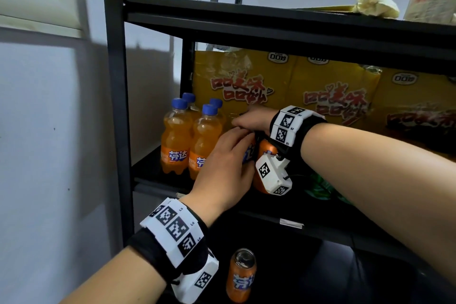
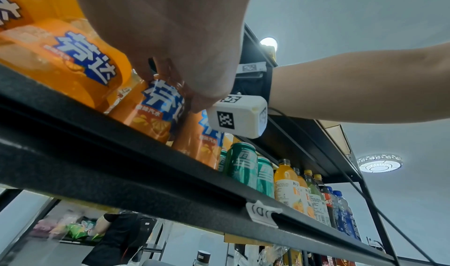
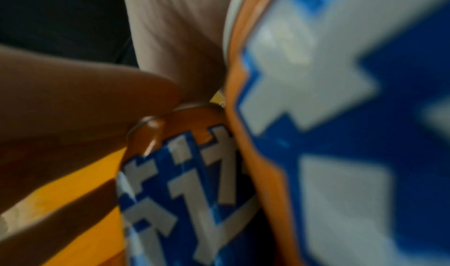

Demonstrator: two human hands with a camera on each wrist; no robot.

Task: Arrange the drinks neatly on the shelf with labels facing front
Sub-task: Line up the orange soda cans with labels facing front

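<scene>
Fingers of left hand [image 1: 223, 165] curled round an orange can [image 2: 155, 110]; right hand's [image 1: 251, 119] grip hidden.

Orange soda bottles [image 1: 191, 138], blue caps: 4, two rows of two.
Orange cans on the shelf [image 2: 155, 114]: 2 visible from the left wrist.
Orange can below the shelf [image 1: 241, 275]: 1, upright.
Green cans [image 2: 248, 166]: at least 3; the leftmost mostly hidden.
Yellow snack packs [image 1: 320, 86]: 3 in view.
Mixed bottles further right [image 2: 314, 195]: 6 or so; the far ones overlap.
</scene>
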